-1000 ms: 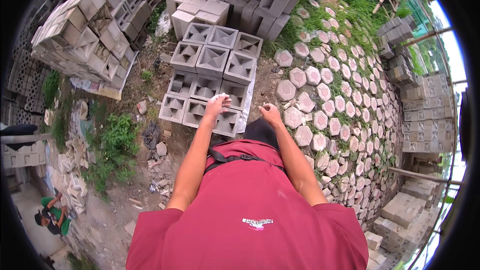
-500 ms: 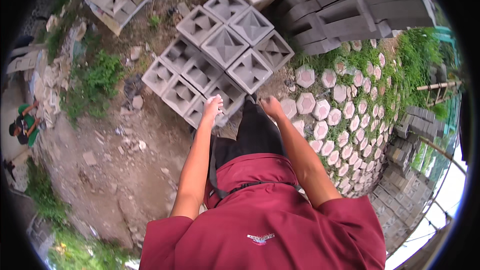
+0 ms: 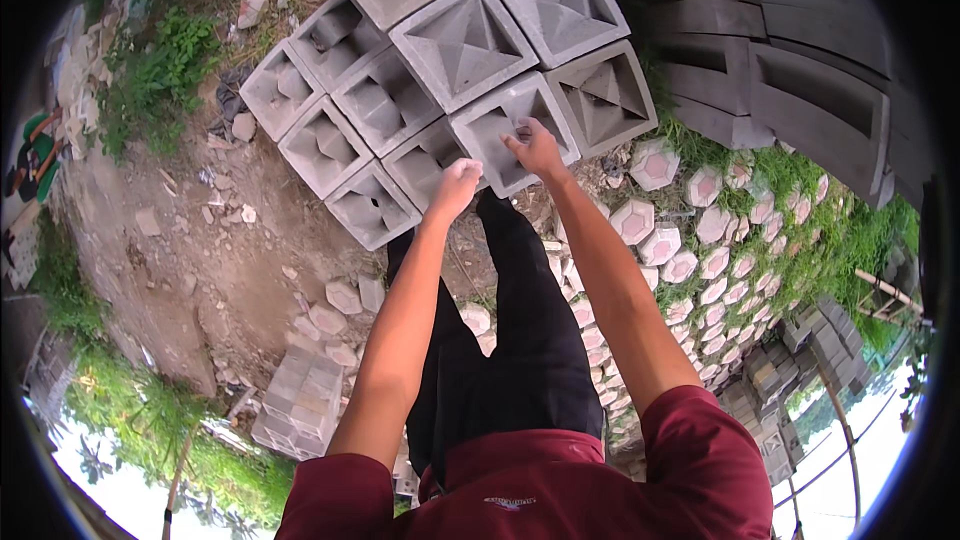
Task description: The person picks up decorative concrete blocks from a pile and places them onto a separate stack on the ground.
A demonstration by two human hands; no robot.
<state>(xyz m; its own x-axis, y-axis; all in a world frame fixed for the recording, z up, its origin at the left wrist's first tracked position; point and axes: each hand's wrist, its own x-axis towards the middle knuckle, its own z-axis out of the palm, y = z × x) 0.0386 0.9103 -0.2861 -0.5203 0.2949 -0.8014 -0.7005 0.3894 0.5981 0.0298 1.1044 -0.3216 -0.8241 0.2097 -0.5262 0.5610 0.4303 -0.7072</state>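
Note:
Square concrete vent blocks with recessed, pyramid-like centres are stacked in front of me. The upper layer includes a near block (image 3: 490, 125) and a middle block (image 3: 465, 45). To the left, a lower layer of similar blocks (image 3: 325, 147) shows. My right hand (image 3: 535, 147) hovers over the near block's face, its thumb and fingers apart and holding nothing. Beside that block's lower left corner is my left hand (image 3: 460, 183). Its fingers are curled in with nothing visible in them, and whether it touches the corner I cannot tell.
Larger grey concrete blocks (image 3: 815, 90) are piled at the far right. Hexagonal pavers (image 3: 680, 268) lie amid grass on the right. Bare soil with rubble (image 3: 200, 270) spreads to the left. A block stack (image 3: 300, 405) stands lower left, and another person (image 3: 38, 155) is at the far left.
The vent block stack appears larger and nearer. My right hand has moved up over the near block, and my left hand has shifted right, toward that block's corner; its fingers have curled in.

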